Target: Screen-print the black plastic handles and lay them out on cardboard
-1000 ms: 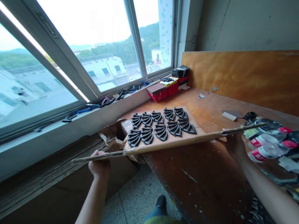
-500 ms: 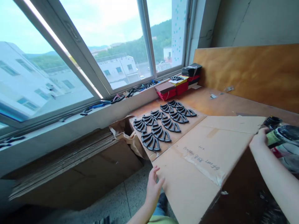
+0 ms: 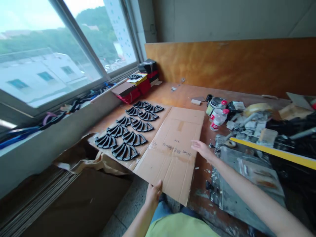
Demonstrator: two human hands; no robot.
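My left hand (image 3: 153,193) grips the near edge of a flat brown cardboard sheet (image 3: 170,151), thumb on top. The sheet lies on the wooden workbench (image 3: 197,93) and overhangs its front edge, with handwriting and tape marks on its surface. My right hand (image 3: 202,148) is open, hovering just off the sheet's right edge and holding nothing. Left of the sheet, several black arched fan-shaped pieces (image 3: 133,138) lie in rows on a second cardboard board (image 3: 158,110).
Plastic bottles with red caps (image 3: 218,119) and a paint tin (image 3: 214,105) stand right of the sheet. Beyond them are a yellow-edged straightedge (image 3: 271,153) and a paint-stained grey metal sheet (image 3: 247,184). Red and black boxes (image 3: 145,79) stand on the window sill, and brown paper (image 3: 81,161) hangs below the board.
The cardboard sheet has swung down from edge-on to lying flat beside the black pieces. My right hand has let go and moved off it. The view has turned right.
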